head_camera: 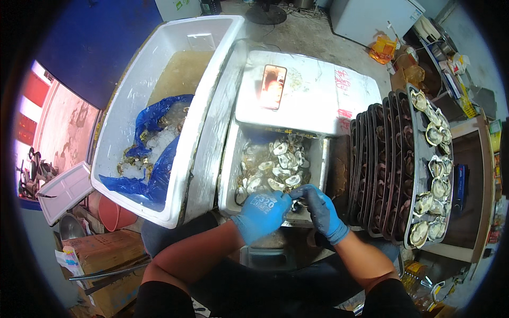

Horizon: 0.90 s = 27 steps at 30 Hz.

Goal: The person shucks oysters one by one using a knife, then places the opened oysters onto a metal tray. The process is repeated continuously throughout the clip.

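Observation:
My left hand [265, 212], in a blue knit work glove, has its back to me over the near edge of a white foam box [223, 187]. Opposite it, my right hand [320, 210] wears a matching glove with a dark coated palm, and its fingers curl inward. Their fingertips meet above the box's near side. Whatever lies between them is hidden by the gloves, so I cannot tell what either one grips. Inside the box, just beyond my fingers, lie many loose oyster shells [280, 171], pale inner faces showing on several.
A white foam lid [310, 87] bears red writing and a lit smartphone [273, 86]. On the left, a larger foam tub [131, 91] holds cloudy water, a blue plastic bag [161, 171], ice and oysters. Stacked metal trays [421, 159] at right carry opened oysters [439, 187].

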### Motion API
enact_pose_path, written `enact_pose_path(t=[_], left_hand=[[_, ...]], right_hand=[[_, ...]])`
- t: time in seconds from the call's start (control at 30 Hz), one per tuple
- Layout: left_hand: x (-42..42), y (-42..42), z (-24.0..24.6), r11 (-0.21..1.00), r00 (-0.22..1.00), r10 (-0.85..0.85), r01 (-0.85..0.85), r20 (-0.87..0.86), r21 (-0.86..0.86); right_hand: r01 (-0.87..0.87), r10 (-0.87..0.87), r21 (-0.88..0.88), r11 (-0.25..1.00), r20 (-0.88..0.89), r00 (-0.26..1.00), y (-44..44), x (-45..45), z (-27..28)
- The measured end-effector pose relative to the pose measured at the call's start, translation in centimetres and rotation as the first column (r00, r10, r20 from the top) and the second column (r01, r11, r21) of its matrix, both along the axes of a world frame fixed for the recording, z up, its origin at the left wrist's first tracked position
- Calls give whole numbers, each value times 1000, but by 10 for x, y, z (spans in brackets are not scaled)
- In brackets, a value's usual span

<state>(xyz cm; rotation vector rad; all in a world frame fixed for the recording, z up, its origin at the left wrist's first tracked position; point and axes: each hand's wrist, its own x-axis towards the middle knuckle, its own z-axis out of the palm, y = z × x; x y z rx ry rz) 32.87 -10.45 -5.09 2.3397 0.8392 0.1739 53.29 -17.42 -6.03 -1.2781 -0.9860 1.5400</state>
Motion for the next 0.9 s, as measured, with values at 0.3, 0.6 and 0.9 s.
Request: enact_pose_path(t=[0.3, 0.6, 0.9], left_hand=[[-9, 3, -29, 959, 997, 56, -70, -57, -275], [-9, 11, -7, 235, 952, 304, -52, 23, -971], [-4, -5, -10, 972, 995, 98, -103, -34, -210]], right_hand=[[17, -22, -45, 999, -117, 993, 0, 6, -6], [151, -147, -20, 988, -385, 911, -4, 8, -16], [142, -160, -75, 987, -385, 909, -5, 2, -9]])
